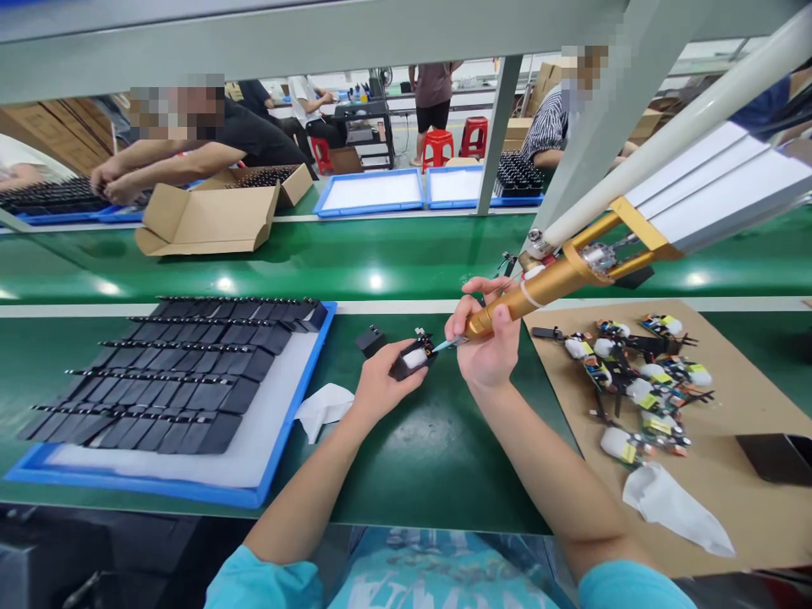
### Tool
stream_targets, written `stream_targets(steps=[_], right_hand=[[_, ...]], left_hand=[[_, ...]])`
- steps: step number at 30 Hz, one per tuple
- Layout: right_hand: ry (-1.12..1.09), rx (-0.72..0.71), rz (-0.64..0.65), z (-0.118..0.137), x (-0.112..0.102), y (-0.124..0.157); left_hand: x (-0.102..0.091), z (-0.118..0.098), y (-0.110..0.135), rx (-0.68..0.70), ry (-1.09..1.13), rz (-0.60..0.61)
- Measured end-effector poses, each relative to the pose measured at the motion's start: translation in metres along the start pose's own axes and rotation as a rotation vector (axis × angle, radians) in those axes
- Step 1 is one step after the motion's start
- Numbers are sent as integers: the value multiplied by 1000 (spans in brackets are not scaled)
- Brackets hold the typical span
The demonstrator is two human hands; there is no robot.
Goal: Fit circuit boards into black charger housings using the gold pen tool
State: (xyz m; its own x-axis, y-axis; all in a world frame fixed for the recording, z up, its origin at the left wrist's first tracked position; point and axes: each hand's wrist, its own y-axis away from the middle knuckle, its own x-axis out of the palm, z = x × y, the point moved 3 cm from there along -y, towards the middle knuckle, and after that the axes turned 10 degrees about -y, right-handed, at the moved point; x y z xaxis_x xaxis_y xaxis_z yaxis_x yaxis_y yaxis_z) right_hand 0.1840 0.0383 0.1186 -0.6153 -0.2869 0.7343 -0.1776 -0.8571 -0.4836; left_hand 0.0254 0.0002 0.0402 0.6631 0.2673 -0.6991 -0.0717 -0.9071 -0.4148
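Observation:
My left hand (386, 378) is closed around a small black housing (415, 359) with a white part inside it. In my right hand (491, 342) is a gold dispensing gun (526, 296), fingers wrapped round its barrel. Its pale blue nozzle tip (446, 344) meets the edge of the housing. Just behind my left hand stands another black piece (371, 341) on the green bench. A crumpled white cloth (325, 409) lies beside my left wrist.
At left, a blue tray (272, 444) holds rows of black housings (183, 372). Cardboard (748, 397) at right carries several wired assemblies (640, 372), a white cloth (676, 507) and a black box (774, 458). A green conveyor (381, 254) runs behind; co-workers sit beyond it.

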Motion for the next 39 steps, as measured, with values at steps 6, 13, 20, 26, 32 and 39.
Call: stream_targets(steps=[6, 13, 20, 26, 32, 39], right_hand=[[-15, -26, 18, 2, 2, 2], [-34, 9, 8, 0, 2, 2], [-38, 29, 13, 1, 6, 3], [-68, 51, 18, 1, 10, 8], [-111, 79, 48, 2, 17, 14], [-78, 82, 50, 4, 22, 18]], left_hand=[[-4, -6, 2, 25, -9, -19], [-4, -7, 1, 12, -12, -11], [1, -9, 2, -51, 5, 31], [7, -18, 4, -58, -19, 46], [12, -28, 7, 65, 14, -52], [9, -30, 8, 115, -20, -111]])
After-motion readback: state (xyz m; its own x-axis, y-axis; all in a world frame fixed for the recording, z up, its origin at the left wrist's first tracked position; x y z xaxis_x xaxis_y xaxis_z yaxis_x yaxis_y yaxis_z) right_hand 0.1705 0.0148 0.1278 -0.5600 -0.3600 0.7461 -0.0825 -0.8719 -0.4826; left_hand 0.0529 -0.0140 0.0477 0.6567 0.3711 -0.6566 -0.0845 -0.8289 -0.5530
